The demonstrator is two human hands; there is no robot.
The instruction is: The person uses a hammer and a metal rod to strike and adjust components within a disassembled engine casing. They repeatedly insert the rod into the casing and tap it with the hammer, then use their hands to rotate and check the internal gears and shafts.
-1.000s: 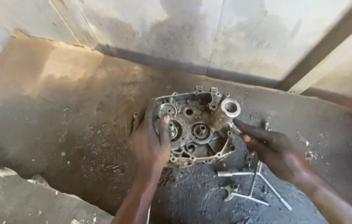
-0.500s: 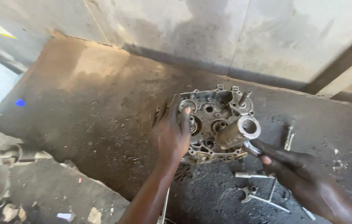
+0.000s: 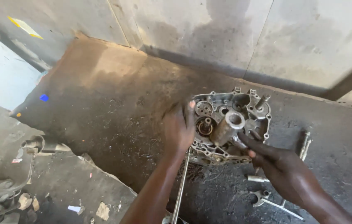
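Observation:
A grey metal engine case half (image 3: 242, 108) with bearings and holes lies on a dirty brown floor mat. My left hand (image 3: 179, 129) grips its left edge. My right hand (image 3: 282, 166) holds a hollow metal cylinder, like a socket or sleeve (image 3: 227, 126), by its lower end, tilted over the middle of the case, its open end up. A thin metal rod (image 3: 181, 186) runs down from the case beside my left forearm.
Loose metal tools lie on the oily floor at the right: a short pin (image 3: 255, 178), a T-shaped wrench (image 3: 269, 200), a bolt-like bar (image 3: 304, 145). A concrete wall (image 3: 242, 37) stands behind. Scrap metal and rubble (image 3: 6, 195) lie at the lower left.
The view has shifted, so the case sits further right in frame. My right hand has brought the metal cylinder from the case's right edge to over its middle. My left hand stays on the left edge.

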